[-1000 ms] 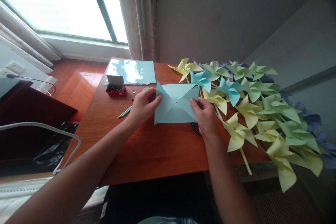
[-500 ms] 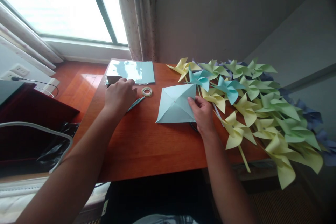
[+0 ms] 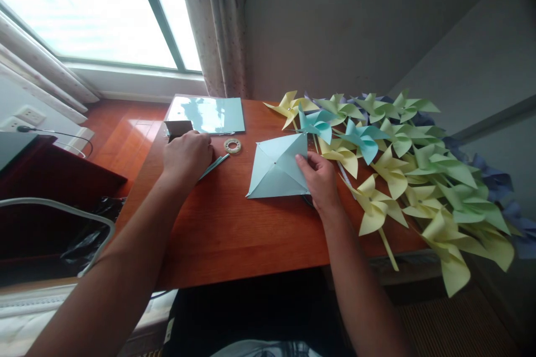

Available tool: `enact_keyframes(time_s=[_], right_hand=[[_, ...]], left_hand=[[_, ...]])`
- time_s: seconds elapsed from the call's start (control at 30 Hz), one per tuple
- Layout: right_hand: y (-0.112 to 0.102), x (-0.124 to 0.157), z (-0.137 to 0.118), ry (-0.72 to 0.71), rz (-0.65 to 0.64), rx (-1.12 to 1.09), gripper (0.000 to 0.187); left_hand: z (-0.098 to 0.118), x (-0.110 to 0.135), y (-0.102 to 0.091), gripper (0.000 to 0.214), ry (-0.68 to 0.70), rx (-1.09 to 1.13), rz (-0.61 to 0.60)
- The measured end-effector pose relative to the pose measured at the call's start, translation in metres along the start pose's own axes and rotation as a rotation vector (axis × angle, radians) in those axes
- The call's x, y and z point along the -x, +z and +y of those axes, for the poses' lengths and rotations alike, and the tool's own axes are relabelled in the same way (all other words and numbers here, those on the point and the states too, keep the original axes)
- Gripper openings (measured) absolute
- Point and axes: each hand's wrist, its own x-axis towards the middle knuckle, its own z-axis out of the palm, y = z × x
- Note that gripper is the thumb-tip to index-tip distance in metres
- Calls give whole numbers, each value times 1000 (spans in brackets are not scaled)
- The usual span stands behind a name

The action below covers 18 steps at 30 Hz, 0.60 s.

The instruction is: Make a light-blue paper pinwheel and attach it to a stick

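Note:
Pinched at its right edge by my right hand (image 3: 321,178), a light blue paper square (image 3: 275,170) is held above the table. Small holes show at its middle and near its corners, and cuts run in from the corners. My left hand (image 3: 187,155) is at the table's left side with its fingers curled, beside a small dark box-like thing (image 3: 179,128). Its fingertips are hidden, so anything in them cannot be made out. Thin blue paper sticks (image 3: 215,166) lie by that hand, near a roll of tape (image 3: 233,146).
Many yellow, green, blue and purple paper pinwheels (image 3: 391,173) cover the right side of the wooden table (image 3: 243,240). At the back left lies a stack of light blue paper (image 3: 228,114) under a shiny clear cover. A window (image 3: 92,11) and curtain (image 3: 221,28) stand behind.
The view has shifted slightly. My left hand has dipped a little beside the dark box-like thing, which shows more. My right hand keeps its pinch on the paper square.

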Motion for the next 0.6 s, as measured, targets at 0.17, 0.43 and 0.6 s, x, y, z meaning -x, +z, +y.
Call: enact_keyframes(time_s=[0.17, 0.43, 0.6], right_hand=[[0, 0, 0, 7, -12, -6, 24], [0, 1, -1, -1, -6, -10, 23], [0, 0, 0, 14, -14, -12, 24]], left_hand=[[4, 1, -2, 26, -6, 9, -9], [9, -2, 1, 24, 24, 50, 102], [25, 2, 8, 14, 77, 666, 128]])
